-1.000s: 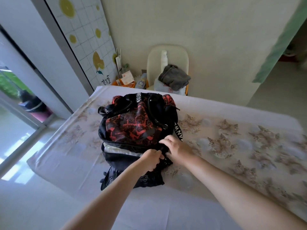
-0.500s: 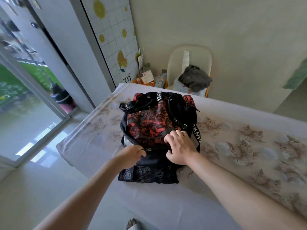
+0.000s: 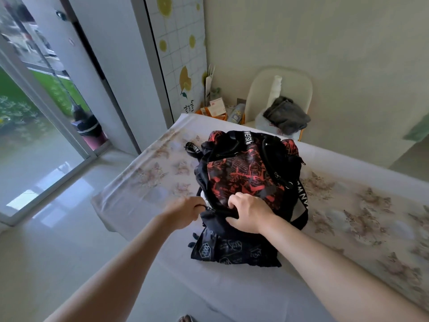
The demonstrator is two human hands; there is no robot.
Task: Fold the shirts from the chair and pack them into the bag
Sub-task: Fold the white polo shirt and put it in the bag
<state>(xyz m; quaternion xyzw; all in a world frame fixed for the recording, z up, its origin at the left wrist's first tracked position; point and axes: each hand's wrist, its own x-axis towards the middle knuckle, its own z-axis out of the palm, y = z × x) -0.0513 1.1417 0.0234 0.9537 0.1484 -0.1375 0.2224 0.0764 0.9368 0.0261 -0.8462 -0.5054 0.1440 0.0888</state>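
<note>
Left hand (image 3: 185, 213) fisted on the zipper edge of the black-and-red bag (image 3: 246, 180) on the desk (image 3: 348, 205), right hand (image 3: 249, 213) fingers (image 3: 234, 202) curled, gripping its front flap.

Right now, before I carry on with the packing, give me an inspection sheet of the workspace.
Surface: table under a floral cloth.
Job's things: red-and-black backpack lying on it; dark printed garment at its near end; grey garment on the white chair.
Clutter: boxes and bottles behind the table's far corner.
Hands: left hand closed at the backpack's near-left edge; right hand gripping its black rim.
Cables: nothing seen.
Surroundings: glass door to the left, plain wall behind.
</note>
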